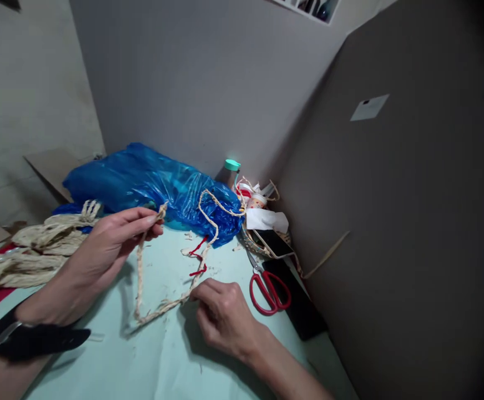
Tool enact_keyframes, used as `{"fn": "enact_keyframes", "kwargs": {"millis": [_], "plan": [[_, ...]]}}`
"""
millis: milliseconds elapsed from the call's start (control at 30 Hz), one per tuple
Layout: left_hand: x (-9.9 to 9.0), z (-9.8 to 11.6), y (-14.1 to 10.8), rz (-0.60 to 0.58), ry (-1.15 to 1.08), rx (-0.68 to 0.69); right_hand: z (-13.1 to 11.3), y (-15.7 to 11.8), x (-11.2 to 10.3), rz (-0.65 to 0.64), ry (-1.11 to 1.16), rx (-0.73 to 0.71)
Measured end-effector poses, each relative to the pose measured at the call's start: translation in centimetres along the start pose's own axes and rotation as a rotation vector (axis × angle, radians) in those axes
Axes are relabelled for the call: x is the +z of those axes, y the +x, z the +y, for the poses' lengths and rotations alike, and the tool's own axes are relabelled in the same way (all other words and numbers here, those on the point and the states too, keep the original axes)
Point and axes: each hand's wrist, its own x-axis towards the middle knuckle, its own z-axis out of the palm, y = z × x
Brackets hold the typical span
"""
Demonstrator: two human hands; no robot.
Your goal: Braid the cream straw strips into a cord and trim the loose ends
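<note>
A long twisted strand of pale cord (140, 278) runs from one hand to the other and on toward the back of the table. My left hand (121, 233), raised at the left, pinches the cord's end between thumb and fingers. Lower and to the right, my right hand (221, 311) has its fingers closed on the cord; the fingertips are partly hidden. Between the hands the cord hangs in a V. Beyond my right hand it loops up over a blue plastic bag (162, 178). Short red yarn (198, 272) lies by the cord.
Red-handled scissors (269, 293) and a black flat object (298, 305) lie at the right. Behind them are a phone (274, 243), white paper (267, 220) and a green-capped bottle (232, 165). Bundled pale fibre (50, 239) lies at the left. Grey panels (208, 83) stand behind and right.
</note>
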Motion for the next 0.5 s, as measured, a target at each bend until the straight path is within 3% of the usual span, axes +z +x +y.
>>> {"fn": "enact_keyframes", "kwargs": {"millis": [133,333,500], "plan": [[0.3,0.4,-0.4,0.133,0.056,0.003,-0.4,-0.4,0.3,-0.089,-0.033,-0.030],[0.4,1.1,-0.7,0.339,0.104,0.157,-1.1,-0.7,0.8,-0.284,-0.094,-0.074],[-1.2,0.9,-0.6,0.331,-0.016,0.283,-1.1,-0.6,0.3,-0.307,-0.088,-0.070]]}}
